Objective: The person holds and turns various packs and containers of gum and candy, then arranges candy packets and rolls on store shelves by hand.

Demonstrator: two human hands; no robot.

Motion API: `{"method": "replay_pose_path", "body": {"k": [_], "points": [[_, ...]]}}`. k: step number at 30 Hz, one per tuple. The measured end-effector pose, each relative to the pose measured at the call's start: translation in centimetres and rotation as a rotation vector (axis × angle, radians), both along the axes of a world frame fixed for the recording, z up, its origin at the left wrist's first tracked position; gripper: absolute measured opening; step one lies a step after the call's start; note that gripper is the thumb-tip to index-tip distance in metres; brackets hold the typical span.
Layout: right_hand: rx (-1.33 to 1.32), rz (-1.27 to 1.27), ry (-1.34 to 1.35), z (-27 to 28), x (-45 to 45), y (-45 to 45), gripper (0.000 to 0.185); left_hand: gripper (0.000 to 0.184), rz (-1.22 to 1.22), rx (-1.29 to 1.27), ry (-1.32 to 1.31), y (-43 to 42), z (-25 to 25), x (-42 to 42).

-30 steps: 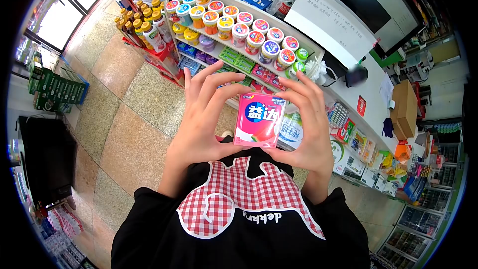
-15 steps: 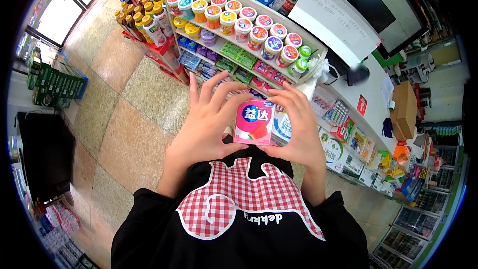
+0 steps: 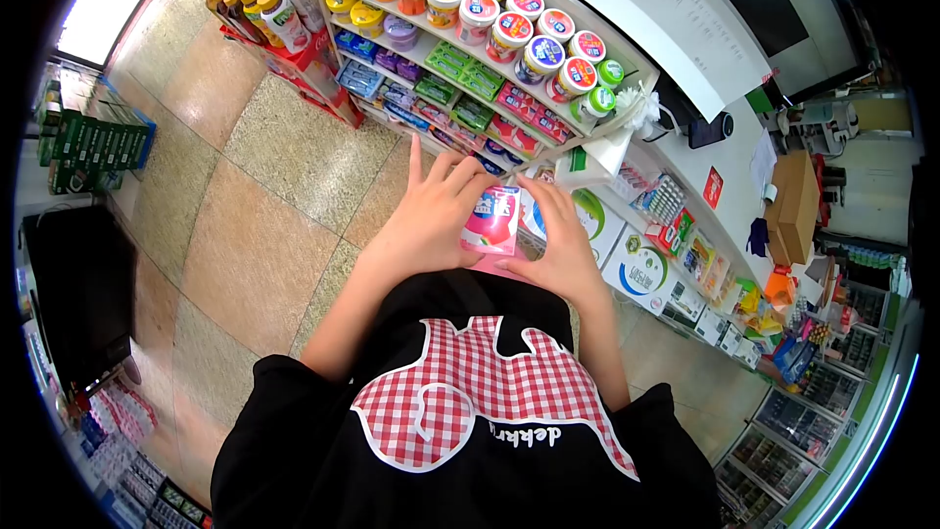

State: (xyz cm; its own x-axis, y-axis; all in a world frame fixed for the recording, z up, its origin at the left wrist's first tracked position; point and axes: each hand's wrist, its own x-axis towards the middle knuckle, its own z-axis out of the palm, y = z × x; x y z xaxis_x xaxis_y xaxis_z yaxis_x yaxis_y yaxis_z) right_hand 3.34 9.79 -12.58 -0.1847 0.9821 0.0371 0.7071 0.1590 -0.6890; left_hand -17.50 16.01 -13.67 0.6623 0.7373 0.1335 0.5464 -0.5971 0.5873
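Fingers and thumbs close from both sides on a pink chewing-gum box (image 3: pixel 492 217): those of the left hand (image 3: pixel 428 216) curl over its left edge, the thumb below and the little finger standing apart from the rest, while those of the right hand (image 3: pixel 561 248) bend around the opposite edge, with fingertips by the upper corner and thumb by the lower edge. The box is between the two hands, in front of the chest of the black top (image 3: pixel 587 504) and held clear of the display rack (image 3: pixel 634 61), where gum tubs (image 3: pixel 478 16) line the upper tier and flat green packets (image 3: pixel 480 80) lie lower down. Its printed face, with a blue-and-white emblem, is turned up towards the head; a pink strip shows beneath, though I cannot tell whether it belongs to the same box. As I judge it, the step in hand is a steady two-handed hold, squaring or showing the box rather than setting it anywhere. The next move, whatever its direction, calls for an even, light pinch so the thin sides are not dented, and for one hand to have a secure grip before the other lets go.
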Motion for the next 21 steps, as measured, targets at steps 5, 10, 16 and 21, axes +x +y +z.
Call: {"method": "replay_pose_path", "body": {"k": [5,10,16,21], "points": [[-0.281,-0.29,0.306,-6.3,1.1,-1.2,0.062,0.081,0.068,0.012,-0.009,0.4,-3.6,0.8],[-0.451,-0.442,0.678,-8.8,0.8,-2.2,0.026,0.08,0.112,0.034,-0.026,0.5,-4.9,1.3],[-0.507,-0.521,0.8,-9.5,0.2,-2.2,0.022,0.074,0.132,0.049,-0.034,0.8,-5.4,1.6],[-0.436,-0.588,0.771,-10.5,-0.2,-1.4,0.02,0.091,0.142,0.016,0.011,1.2,-7.2,2.1]]}}
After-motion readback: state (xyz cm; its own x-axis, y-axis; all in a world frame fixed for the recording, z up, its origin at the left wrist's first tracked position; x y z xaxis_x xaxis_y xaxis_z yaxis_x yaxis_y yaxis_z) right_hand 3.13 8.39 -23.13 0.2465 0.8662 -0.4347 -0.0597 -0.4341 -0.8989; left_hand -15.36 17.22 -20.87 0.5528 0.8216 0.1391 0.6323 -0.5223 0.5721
